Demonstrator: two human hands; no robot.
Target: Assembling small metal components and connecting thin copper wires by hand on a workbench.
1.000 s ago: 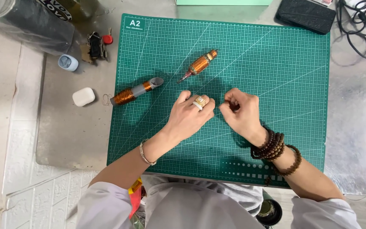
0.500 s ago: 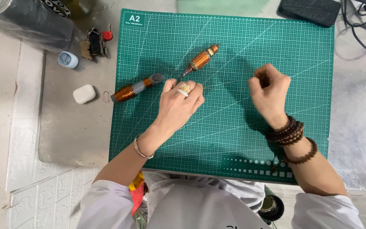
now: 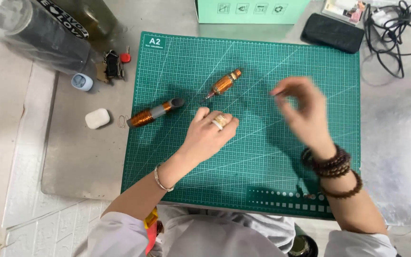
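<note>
My left hand (image 3: 211,134) rests on the green cutting mat (image 3: 262,181) with its fingers curled under and rings on them. It lies just below a copper-wound motor rotor (image 3: 222,84) and right of a second copper-wound rotor with a grey sleeve (image 3: 151,114). My right hand (image 3: 301,110) is lifted over the right half of the mat and blurred. Its thumb and forefinger are pinched together at the left. I cannot see whether anything thin is held there. Bead bracelets circle the right wrist.
A mint-green box (image 3: 251,10), a black pouch (image 3: 332,32) and tangled black cables (image 3: 396,40) line the far edge. Left of the mat sit a white earbud case (image 3: 97,118), a pale blue cap (image 3: 82,82), a small black clip (image 3: 112,64) and a plastic-wrapped dark roll (image 3: 39,33).
My hands were together at mid-mat a second ago. The right hand has since swung away to the right and risen. The left hand shifted slightly up toward the rotors.
</note>
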